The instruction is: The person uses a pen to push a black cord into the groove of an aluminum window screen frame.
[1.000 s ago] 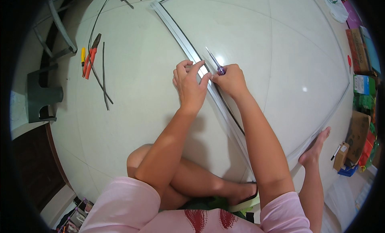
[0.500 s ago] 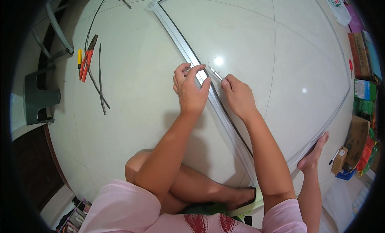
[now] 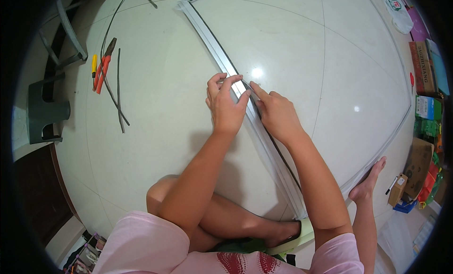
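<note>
Frame [image 3: 211, 45] lay on glossy pale tiles [image 3: 155, 99], one side slanting through the centre toward eleven o'clock. Your left hand [image 3: 226, 104] was spread over it; your right hand [image 3: 279, 114] pinched a mostly hidden thin tool [image 3: 247, 85]. Pliers [image 3: 105, 68] lay at ten, boxes [image 3: 428, 107] at three.

Both forearms [image 3: 196, 165] reach forward, converging. The left hand [image 3: 225, 104] arches, its bent fingers [image 3: 213, 83] parted from the thumb [image 3: 243, 99]; the right hand [image 3: 281, 114] curls inward, index finger [image 3: 259, 91] extended leftward.
</note>
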`<state>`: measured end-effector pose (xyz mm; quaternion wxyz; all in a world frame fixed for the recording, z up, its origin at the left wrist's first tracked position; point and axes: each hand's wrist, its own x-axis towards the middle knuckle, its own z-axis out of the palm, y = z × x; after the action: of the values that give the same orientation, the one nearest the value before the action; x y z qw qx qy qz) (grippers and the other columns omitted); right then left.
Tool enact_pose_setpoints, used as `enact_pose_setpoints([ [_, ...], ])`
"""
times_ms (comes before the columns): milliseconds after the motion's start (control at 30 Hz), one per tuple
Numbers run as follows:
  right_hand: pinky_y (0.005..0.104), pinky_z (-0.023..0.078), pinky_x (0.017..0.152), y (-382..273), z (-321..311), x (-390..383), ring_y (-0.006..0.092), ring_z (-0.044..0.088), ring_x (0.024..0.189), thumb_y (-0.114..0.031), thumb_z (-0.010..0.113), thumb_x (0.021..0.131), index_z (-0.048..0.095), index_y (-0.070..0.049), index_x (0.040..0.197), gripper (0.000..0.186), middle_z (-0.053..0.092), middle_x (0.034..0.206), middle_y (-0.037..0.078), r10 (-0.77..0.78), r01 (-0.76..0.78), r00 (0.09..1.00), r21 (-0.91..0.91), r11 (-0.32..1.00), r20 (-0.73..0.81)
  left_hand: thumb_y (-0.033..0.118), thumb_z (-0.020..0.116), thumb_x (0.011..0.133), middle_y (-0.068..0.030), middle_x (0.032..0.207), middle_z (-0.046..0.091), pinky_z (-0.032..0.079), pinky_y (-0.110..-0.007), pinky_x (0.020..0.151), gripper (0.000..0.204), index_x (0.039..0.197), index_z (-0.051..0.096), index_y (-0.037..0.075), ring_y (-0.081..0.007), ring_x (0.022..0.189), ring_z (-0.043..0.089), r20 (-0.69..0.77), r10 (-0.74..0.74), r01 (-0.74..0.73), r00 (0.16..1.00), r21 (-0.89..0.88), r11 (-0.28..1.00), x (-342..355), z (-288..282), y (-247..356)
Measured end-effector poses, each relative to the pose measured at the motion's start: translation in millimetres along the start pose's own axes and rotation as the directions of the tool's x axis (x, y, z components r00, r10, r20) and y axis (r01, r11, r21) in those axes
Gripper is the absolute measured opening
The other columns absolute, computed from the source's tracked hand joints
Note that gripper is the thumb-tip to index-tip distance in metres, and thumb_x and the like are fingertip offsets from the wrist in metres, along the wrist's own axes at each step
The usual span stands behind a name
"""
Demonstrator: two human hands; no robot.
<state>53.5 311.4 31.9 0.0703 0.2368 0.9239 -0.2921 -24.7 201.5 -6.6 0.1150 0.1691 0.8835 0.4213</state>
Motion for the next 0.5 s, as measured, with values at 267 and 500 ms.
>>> enact_pose_setpoints([
  [267,0.0434,0.050,0.062,-1.4,-6.5,4.2,0.0353,0.062,0.069,-0.011,0.055,0.088,0.056,-0.018,0.128,0.040,0.062,0.075,0.018,-0.042,0.038,0.998,0.063,0.997,0.056,0.017,0.074,0.076,-0.0040,0.128,0.041,0.032,-0.041,0.099,0.038,0.111,0.061,0.016,-0.0214,0.114,0.050,-0.019,-0.028,0.027,0.999,-0.022,0.999,-0.3,-0.1,0.2],
  [500,0.0434,0.050,0.060,0.1,-6.6,4.4,0.0340,0.062,0.066,-0.013,0.053,0.089,0.057,-0.020,0.127,0.039,0.062,0.073,0.017,-0.053,0.053,0.998,-0.012,0.999,0.015,0.016,0.073,0.075,-0.0042,0.129,0.041,0.032,-0.041,0.100,0.038,0.111,0.059,0.015,-0.0220,0.114,0.050,-0.035,-0.018,0.018,0.999,-0.017,1.000,-0.5,0.8,-0.8],
])
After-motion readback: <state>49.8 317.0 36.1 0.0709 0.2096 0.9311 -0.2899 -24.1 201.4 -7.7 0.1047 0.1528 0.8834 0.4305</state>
